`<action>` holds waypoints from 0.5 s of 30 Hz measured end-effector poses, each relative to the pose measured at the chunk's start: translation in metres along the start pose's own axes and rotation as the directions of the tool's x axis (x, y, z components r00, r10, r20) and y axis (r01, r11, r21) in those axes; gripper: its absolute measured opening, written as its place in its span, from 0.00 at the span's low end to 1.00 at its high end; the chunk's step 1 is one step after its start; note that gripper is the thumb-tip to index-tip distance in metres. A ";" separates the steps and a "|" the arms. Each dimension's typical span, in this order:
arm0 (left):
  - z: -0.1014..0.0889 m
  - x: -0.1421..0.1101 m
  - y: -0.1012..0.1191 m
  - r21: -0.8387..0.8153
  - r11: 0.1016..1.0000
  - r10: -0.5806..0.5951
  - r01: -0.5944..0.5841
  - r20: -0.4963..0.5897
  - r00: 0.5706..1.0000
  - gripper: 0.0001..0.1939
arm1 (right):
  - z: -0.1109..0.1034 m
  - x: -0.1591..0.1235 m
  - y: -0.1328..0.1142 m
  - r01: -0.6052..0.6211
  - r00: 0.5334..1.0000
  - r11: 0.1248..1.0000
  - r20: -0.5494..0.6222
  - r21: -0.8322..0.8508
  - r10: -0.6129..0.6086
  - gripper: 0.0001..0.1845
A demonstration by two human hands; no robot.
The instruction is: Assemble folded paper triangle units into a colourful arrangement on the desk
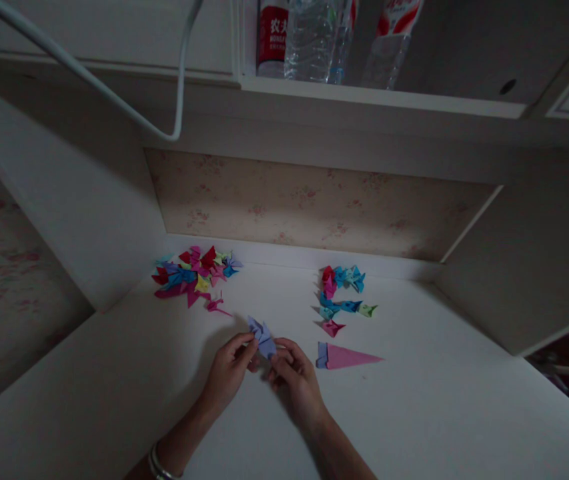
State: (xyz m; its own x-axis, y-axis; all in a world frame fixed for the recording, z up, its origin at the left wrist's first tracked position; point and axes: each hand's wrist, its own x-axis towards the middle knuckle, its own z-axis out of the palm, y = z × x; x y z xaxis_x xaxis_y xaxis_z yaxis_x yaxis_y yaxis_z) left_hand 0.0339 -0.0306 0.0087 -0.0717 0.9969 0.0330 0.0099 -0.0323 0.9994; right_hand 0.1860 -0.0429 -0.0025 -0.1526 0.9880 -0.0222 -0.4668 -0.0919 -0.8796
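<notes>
And here, just below the frame's centre, is the purple paper (264,340), held above the white surface (429,407)! The left hand (231,367) has its fingers pinched on the left edge; the right hand (295,380) grips the lower right. It looks like a shaping step, folds being worked; the next move seems to call for one steady pinch and one gentle crease. Just right, a pink paper cone (351,357); left of centre, a colourful paper pile (197,275).

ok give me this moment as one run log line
left hand: holds purple folded paper | right hand: holds same paper | nearby: colourful paper pile, pink pointed paper
</notes>
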 end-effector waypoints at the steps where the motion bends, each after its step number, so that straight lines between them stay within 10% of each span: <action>1: 0.000 0.000 0.000 0.003 1.000 0.014 -0.014 0.007 1.000 0.16 | -0.001 0.000 0.002 0.001 1.000 1.000 -0.007 -0.001 -0.001 0.17; 15: 0.002 0.000 -0.002 0.060 0.998 -0.009 0.004 0.096 0.995 0.15 | -0.003 0.002 0.004 0.050 0.996 0.996 -0.070 -0.070 -0.054 0.15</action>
State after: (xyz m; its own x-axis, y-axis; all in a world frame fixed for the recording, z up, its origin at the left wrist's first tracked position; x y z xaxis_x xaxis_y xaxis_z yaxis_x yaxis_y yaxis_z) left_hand 0.0360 -0.0305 0.0070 0.0247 0.9994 0.0228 0.0693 -0.0245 0.9973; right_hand 0.1862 -0.0409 -0.0069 -0.0659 0.9978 -0.0074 -0.4114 -0.0339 -0.9108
